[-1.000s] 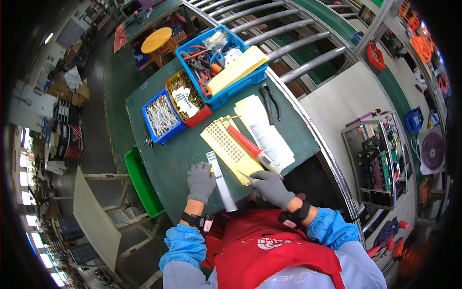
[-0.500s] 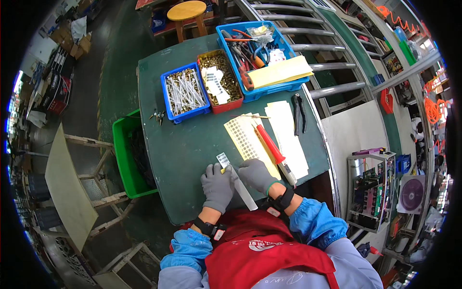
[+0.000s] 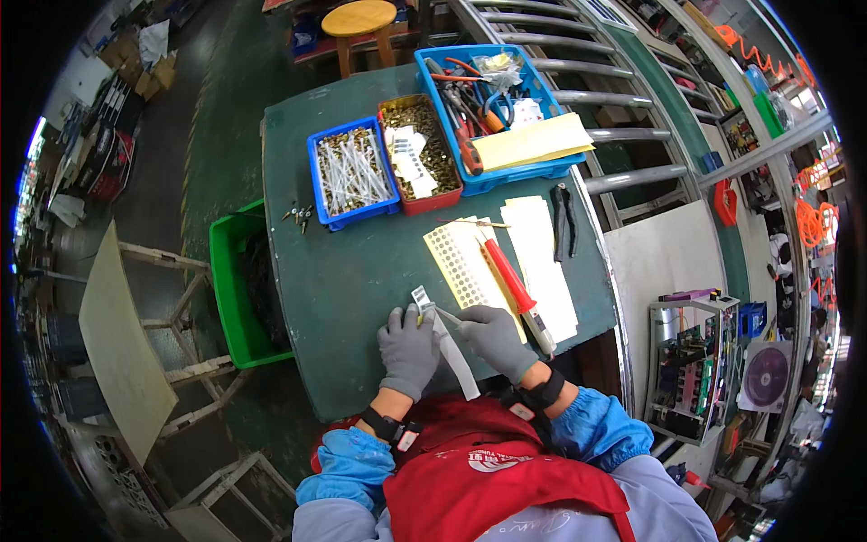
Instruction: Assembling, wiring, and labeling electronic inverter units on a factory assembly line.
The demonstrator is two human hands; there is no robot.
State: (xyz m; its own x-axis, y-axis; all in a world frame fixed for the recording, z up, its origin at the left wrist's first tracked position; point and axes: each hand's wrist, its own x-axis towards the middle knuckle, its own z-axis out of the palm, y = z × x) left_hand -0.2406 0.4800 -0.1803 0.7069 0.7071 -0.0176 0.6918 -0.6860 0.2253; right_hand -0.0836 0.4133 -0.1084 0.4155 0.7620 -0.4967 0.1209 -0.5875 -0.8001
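Observation:
My left hand (image 3: 408, 352), in a grey glove, is closed at the table's near edge on a white label strip (image 3: 456, 361). The strip's printed end (image 3: 422, 298) sticks up past the fingertips, and its long tail hangs toward my red apron. A bit of yellow shows at the fingers. To its right my gloved right hand (image 3: 499, 341) is closed, its fingertips pinching a thin white strip (image 3: 447, 315) that runs across to the left fingers. Beyond the right hand lie a yellow sheet of round dots (image 3: 456, 266) and a red soldering iron (image 3: 512, 275).
Farther back stand a blue tray of white cable ties (image 3: 352, 176), a red bin of brass-coloured parts (image 3: 433, 135) and a blue tool crate (image 3: 542, 81). Black-handled pliers (image 3: 564, 221) lie at right by pale sheets (image 3: 542, 262). A green bin (image 3: 237, 298) stands left of the table.
My right hand has shifted slightly right and down, and a thin white strip now shows stretched between the hands. The left hand stays on the label strip.

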